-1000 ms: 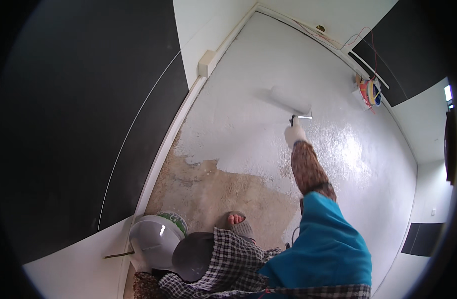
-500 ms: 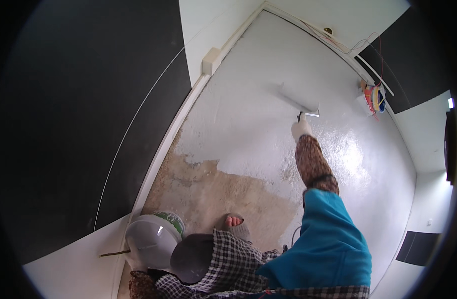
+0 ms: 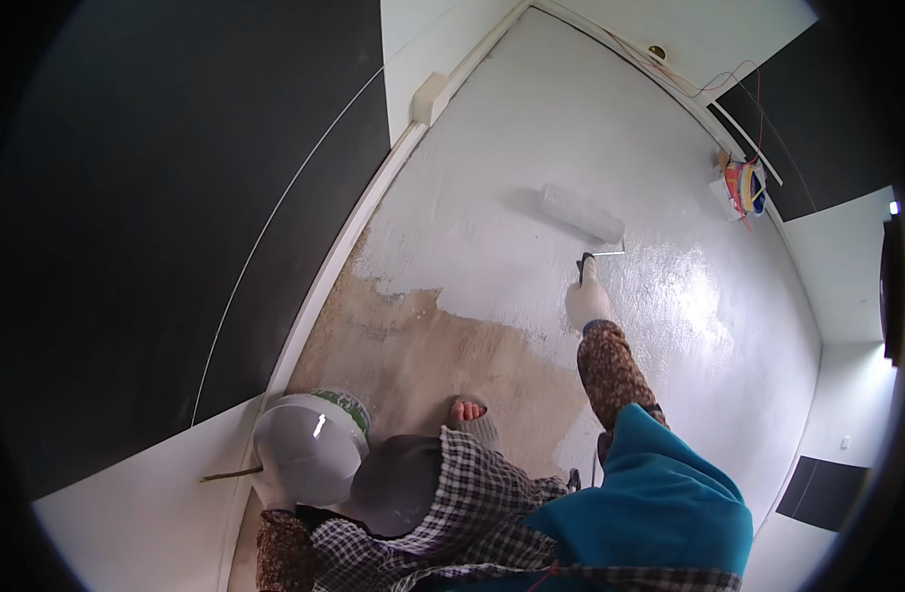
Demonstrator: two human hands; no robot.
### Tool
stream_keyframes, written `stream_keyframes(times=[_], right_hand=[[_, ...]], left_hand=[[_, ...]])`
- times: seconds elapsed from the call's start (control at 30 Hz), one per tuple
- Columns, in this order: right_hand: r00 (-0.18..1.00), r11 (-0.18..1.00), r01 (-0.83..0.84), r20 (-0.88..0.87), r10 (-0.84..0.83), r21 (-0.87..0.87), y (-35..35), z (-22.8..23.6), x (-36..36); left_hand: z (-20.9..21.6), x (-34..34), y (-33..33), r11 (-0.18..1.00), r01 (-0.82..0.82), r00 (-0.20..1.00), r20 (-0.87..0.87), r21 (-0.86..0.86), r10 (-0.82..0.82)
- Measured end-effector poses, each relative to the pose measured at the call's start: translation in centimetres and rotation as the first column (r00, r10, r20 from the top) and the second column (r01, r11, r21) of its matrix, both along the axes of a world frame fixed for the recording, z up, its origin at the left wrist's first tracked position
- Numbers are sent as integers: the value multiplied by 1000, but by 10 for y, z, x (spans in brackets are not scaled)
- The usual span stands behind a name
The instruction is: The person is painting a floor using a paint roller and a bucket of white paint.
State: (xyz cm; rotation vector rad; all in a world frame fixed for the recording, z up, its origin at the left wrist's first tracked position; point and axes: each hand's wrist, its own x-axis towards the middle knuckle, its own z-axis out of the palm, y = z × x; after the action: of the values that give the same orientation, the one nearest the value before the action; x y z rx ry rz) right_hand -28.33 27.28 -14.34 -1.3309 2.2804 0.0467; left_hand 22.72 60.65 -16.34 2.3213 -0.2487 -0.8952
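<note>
Your right hand (image 3: pixel 588 301) is clenched on the roller (image 3: pixel 581 213), which lies on the wet floor (image 3: pixel 531 128); your left hand (image 3: pixel 272 485) grips the bucket (image 3: pixel 309 446).

Open floor (image 3: pixel 531 128) ahead & to the left of the paint roller (image 3: pixel 581 212), which the gloved right hand (image 3: pixel 587 301) holds out in front; nothing stands there up to the far wall. Obstacles: small box (image 3: pixel 430 97) on the baseboard at left, bundle of coloured wires (image 3: pixel 743 187) at the far right edge. Near the body, a paint bucket (image 3: pixel 304 444) at the left hand (image 3: pixel 272 485) & a sandalled foot (image 3: pixel 469 414) crowd the bare patch.
</note>
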Motion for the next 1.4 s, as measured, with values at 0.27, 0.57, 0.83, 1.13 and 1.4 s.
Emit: stream_keyframes(times=[0.27,0.57,0.83,1.13,1.4], right_hand=[[999,998,-47,5,47,38,90,1,17],[1000,1000,-18,24,18,1,60,-8,26],[988,965,-119,70,139,-234,95,-62,5],[976,900,-185,30,214,-394,-136,-142,-72],[992,983,-123,9,126,-132,57,-36,-26]], left_hand=[[-10,1,2,991,-52,997,-67,-126,44],[-1,-4,-4,983,4,999,-37,-185,-11],[21,-19,-14,949,54,997,74,-311,-32],[24,-21,-14,963,68,997,38,-262,-60],[9,-11,-10,984,-26,995,-97,-177,9]])
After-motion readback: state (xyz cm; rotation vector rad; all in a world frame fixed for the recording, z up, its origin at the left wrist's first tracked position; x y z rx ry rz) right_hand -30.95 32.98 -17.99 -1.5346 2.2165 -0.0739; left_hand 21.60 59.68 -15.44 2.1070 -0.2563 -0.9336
